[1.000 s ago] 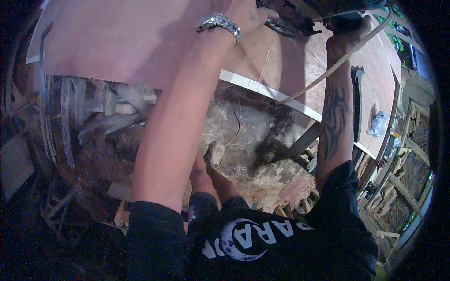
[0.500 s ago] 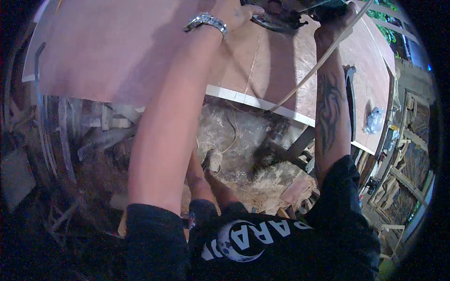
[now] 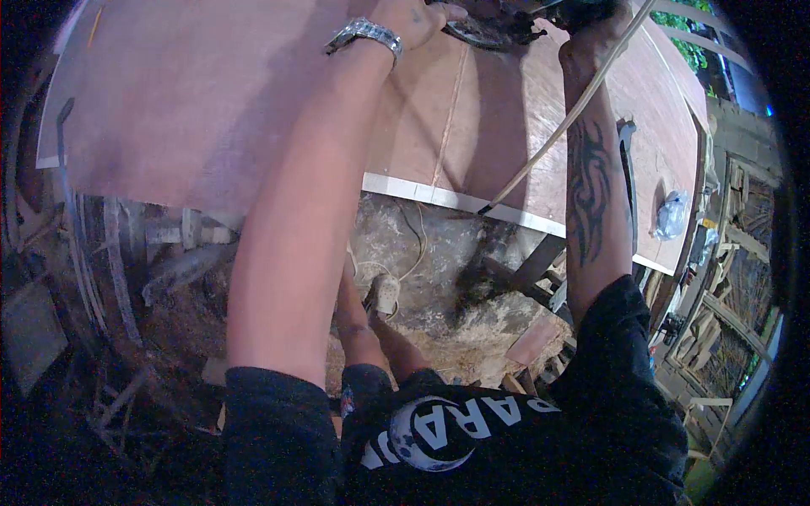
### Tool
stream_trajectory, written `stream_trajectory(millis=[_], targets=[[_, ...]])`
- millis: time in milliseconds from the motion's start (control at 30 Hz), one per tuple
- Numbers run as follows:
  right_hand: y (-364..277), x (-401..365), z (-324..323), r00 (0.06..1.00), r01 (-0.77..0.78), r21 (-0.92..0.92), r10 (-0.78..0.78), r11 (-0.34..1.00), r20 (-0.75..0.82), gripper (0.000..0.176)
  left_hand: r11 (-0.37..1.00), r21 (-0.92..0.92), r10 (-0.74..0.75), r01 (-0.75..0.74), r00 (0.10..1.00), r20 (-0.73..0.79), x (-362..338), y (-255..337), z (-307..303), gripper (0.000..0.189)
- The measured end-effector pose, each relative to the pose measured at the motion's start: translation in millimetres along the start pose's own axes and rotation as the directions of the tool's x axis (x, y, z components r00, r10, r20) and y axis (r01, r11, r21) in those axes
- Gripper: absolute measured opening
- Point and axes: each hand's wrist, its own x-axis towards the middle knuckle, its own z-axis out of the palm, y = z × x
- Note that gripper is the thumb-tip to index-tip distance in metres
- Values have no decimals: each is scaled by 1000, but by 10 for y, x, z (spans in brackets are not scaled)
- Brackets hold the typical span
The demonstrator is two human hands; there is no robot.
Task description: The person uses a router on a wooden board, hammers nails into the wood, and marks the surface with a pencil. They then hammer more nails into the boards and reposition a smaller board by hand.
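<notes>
Nearest is the person's dark shirt [image 3: 472, 430], printed with pale letters and a moon, with two bare legs [image 3: 363, 341] and a sandal [image 3: 385, 295] showing below on the stained floor [image 3: 439, 253], where sawdust and wood scraps lie about. Both arms stretch forward over a broad pinkish panel [image 3: 186, 101], whose near edge carries a white strip [image 3: 456, 196]. A pale cord [image 3: 548, 143] slants across the panel and passes in front of the right forearm, which bears a dark tattoo. Just beyond that forearm a dark, narrow bar [image 3: 629, 173] lies on the panel, with a crumpled clear bag [image 3: 672, 216] to its right. Farther out, the left hand [image 3: 413, 21], a metal watch [image 3: 367, 35] on its wrist, reaches the near side of a dark tool [image 3: 502, 29] at the far part of the panel; whether it grips cannot be told. The right hand [image 3: 603, 34] appears closed round the tool's other end. The top of the view cuts the tool off. A thin line runs from the white strip towards the tool; it may be a seam, a mark or a cut. Work looks under way, but how much is done or left cannot be judged. Beyond are stacked wood [image 3: 734, 295] and green leaves [image 3: 679, 29].
</notes>
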Motion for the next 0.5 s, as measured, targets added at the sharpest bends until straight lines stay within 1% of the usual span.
stream_trajectory(millis=[33, 100, 167, 300, 400, 500], targets=[[-19, -8, 27, 999, 13, 20, -14, 1000, 37, 48, 999, -29, -33, 34, 999, 28, 18, 5, -1, 60], [-20, 7, 8, 998, -4, -9, 5, 1000, 59, 51, 991, -83, -98, 105, 991, 86, 60, 36, -40, 59], [-40, -4, 6, 997, -25, -29, 27, 999, 68, 53, 991, -74, -105, 112, 990, 94, 80, 57, -52, 60], [-24, 27, 24, 998, -31, -42, 33, 999, 61, 51, 991, -18, -132, 135, 985, 107, 128, 100, -67, 64], [-16, 50, 33, 997, -36, -51, 39, 998, 62, 50, 995, -28, -94, 95, 995, 30, 171, 26, 48, 68], [-25, 88, 35, 997, -43, -64, 47, 997, 65, 49, 986, -130, -110, 107, 994, -12, 206, -19, 148, 72]])
